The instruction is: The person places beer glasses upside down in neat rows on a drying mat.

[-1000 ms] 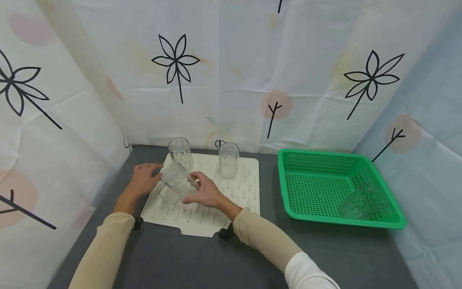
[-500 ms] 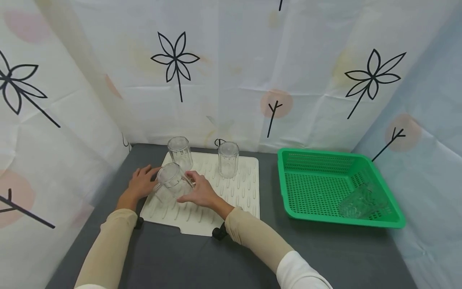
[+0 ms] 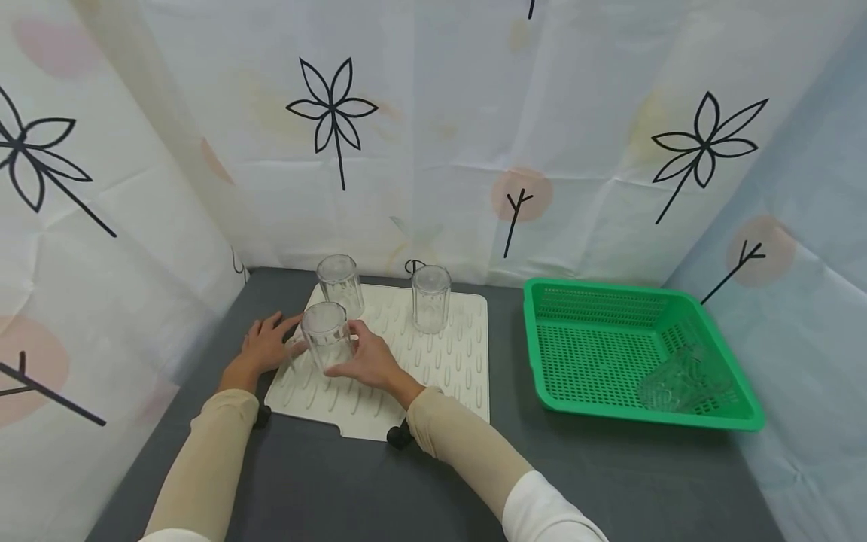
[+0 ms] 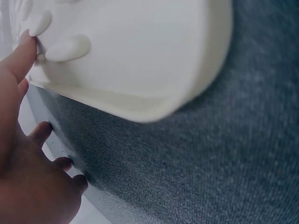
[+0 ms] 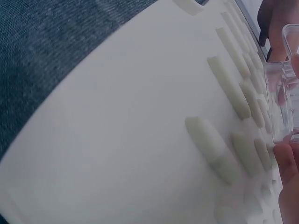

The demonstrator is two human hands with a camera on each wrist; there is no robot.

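Note:
My right hand [image 3: 369, 360] grips a clear glass mug [image 3: 327, 331] from its right side, thumb in front and fingers behind. The mug stands nearly upright over the front left of a cream ribbed drying mat [image 3: 452, 384], its handle towards my left hand. In the right wrist view, the base of the mug [image 5: 280, 102] is right at the ribs, fingertips beside it. My left hand [image 3: 266, 348] rests at the mat's left edge with fingers spread; in the left wrist view one fingertip [image 4: 29, 39] touches the mat's ribs and the others reach the dark tabletop.
Two more glass mugs, one at the back left [image 3: 341, 286] and one at the back middle [image 3: 430, 299], stand on the mat. To the right sits a green plastic basket [image 3: 643, 418] with another glass mug [image 3: 677, 380] lying in it. A patterned curtain [image 3: 447, 135] closes off the back.
The gripped mug has gone from tilted to nearly upright, and its handle now points left. My right hand has shifted slightly left; my left hand has settled by the mat's edge.

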